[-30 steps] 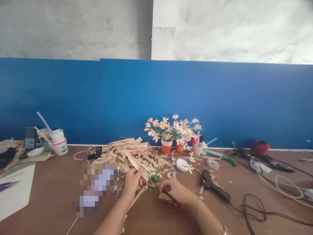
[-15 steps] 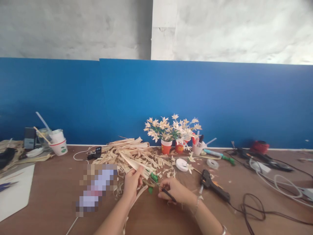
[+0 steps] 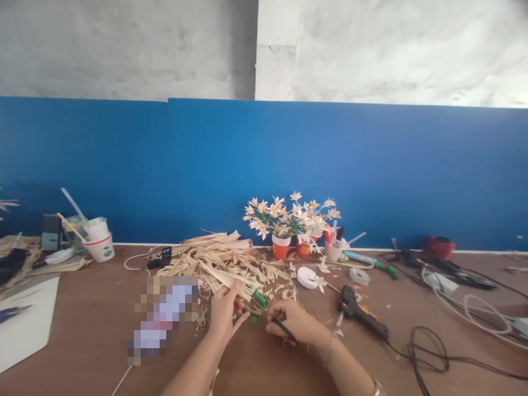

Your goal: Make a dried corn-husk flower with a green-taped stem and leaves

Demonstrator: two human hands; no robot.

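My left hand is closed on a pale strip of dried husk, which points up and left over the husk pile. My right hand is closed around dark-handled scissors, their tips pointing left toward the gap between my hands. A green coil and a small green leaf-like piece are in that gap. Behind my hands, pale flowers stand in an orange-red cup.
A black glue gun with its cord lies right of my right hand. Tape rolls sit behind. Cables spread on the right. At left are a blurred-out object, white cups and a white sheet.
Both hands stay nearly in place, with the husk strip and scissors still held. At the far left edge, pale pointed shapes have come into view.
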